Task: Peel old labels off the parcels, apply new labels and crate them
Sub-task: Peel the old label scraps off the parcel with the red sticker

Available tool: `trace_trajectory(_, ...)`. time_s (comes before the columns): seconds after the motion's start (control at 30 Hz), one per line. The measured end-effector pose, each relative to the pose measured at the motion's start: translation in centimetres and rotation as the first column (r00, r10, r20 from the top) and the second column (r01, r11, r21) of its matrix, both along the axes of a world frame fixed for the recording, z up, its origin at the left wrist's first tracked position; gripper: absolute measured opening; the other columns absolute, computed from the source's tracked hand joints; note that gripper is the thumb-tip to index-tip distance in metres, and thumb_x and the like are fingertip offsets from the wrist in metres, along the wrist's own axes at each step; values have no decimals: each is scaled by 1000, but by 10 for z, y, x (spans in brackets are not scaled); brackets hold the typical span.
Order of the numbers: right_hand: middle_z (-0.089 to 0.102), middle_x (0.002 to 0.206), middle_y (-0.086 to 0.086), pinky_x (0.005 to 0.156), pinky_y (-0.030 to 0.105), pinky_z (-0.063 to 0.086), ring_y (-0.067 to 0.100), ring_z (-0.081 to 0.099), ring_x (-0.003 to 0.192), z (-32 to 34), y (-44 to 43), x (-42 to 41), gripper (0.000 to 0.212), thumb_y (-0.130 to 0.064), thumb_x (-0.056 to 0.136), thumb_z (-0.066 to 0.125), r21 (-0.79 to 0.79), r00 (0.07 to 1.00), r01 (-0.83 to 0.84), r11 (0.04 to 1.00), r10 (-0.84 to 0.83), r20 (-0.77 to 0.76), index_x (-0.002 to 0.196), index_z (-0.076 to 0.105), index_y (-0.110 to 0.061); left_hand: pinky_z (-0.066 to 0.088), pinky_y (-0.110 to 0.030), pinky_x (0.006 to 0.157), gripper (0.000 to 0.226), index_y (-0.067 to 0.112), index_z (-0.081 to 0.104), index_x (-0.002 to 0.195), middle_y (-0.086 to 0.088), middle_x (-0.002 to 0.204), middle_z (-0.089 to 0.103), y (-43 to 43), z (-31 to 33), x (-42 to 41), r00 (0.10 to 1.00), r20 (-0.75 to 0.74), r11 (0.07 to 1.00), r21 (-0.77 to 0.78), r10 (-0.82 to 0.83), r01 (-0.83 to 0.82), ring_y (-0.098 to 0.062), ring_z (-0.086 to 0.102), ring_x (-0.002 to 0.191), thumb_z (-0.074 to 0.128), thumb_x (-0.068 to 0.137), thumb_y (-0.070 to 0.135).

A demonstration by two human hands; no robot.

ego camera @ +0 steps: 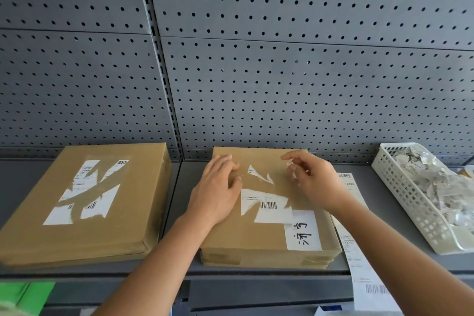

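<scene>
Label strip hangs over the front edge of the gray surface. It shows barcodes and runs back along the right side of the middle parcel, passing under the right forearm. Something green sits at the lower left, below the edge.

The middle parcel, flat brown cardboard, lies on the surface under both hands. The left hand rests flat on its top, fingers straight, pressing down. The right hand is over the far right part, fingers curled, pinching a small torn scrap. Between the hands the old label is torn to white remnants, one with a barcode; its print is too small to read. A white slip at the near right corner bears two black handwritten characters.

The left parcel lies near, untouched, its torn label showing several barcodes. To the right a white slotted basket is heaped with crumpled label scraps. Gray pegboard rises behind.
</scene>
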State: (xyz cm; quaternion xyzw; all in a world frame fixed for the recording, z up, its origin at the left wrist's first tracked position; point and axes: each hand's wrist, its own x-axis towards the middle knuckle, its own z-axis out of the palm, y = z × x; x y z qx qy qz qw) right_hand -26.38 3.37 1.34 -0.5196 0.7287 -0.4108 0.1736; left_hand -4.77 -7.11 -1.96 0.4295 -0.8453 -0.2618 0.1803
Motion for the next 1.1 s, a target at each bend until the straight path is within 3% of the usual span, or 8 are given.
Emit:
trace_trajectory(0.07, 63, 88, -2, 72, 25, 52, 9, 61, 69, 1, -1, 0, 45, 1, 95, 43, 36, 1000, -25, 999, 25, 15, 100, 68, -36, 36, -44, 112, 37, 33, 48, 140, 24, 160, 25, 0, 1, 0, 1000, -2, 1000, -1, -2, 2, 3, 4, 150, 42, 104, 39)
trace_trajectory(0.13, 62, 88, -3, 70, 22, 48, 5, 59, 70, 1, -3, 3, 48, 5, 92, 40, 78, 1000, -23, 997, 23, -9, 94, 72, -30, 35, -43, 113, 37, 33, 48, 141, 23, 160, 25, 0, 1, -1, 1000, 0, 1000, -4, -4, 4, 3, 4, 150, 42, 104, 39)
trace_trajectory(0.27, 62, 89, -17, 70, 14, 40, -3, 57, 81, 4, -9, 10, 32, -8, 93, 47, 159, 1000, -9, 987, 12, -16, 87, 72, -27, 35, -43, 112, 37, 32, 48, 141, 24, 160, 25, 0, 1, -1, 1000, 2, 1000, -5, -4, 4, 2, 4, 150, 42, 105, 39)
trace_trajectory(0.4, 63, 96, -15, 70, 4, 39, -5, 56, 85, 4, -16, 14, 10, -25, 93, 63, 160, 994, -61, 985, 75, -81, 85, 70, -25, 37, -42, 111, 36, 32, 49, 139, 24, 160, 25, 0, 1, -1, 1000, 5, 1000, -5, 0, 0, 3, 4, 150, 43, 104, 39)
trace_trajectory(0.6, 62, 96, -11, 68, 1, 38, -2, 56, 80, 0, -32, 21, 3, -21, 88, 72, 167, 971, -86, 982, 120, -207, 91, 71, -20, 37, -42, 111, 37, 31, 49, 140, 24, 160, 26, 0, 1, -1, 1000, 3, 1000, -10, 3, -3, 3, 4, 150, 44, 104, 39)
trace_trajectory(0.83, 59, 91, -19, 69, 4, 38, -11, 52, 79, 5, -25, 10, 10, -17, 88, 70, 226, 944, -156, 962, 212, -251, 89, 71, -27, 37, -41, 110, 37, 32, 48, 140, 25, 159, 25, 0, 2, -1, 1000, 1, 1000, 0, 4, -4, 5, 3, 149, 43, 104, 40)
trace_trajectory(1.1, 63, 89, -12, 71, 14, 45, 3, 56, 73, 8, -27, -2, 11, -17, 79, 78, 288, 903, -216, 933, 303, -305, 83, 71, -24, 37, -42, 109, 38, 33, 47, 141, 25, 159, 24, 0, 2, -1, 1000, 9, 1000, 1, 3, -3, 4, 4, 149, 42, 104, 40)
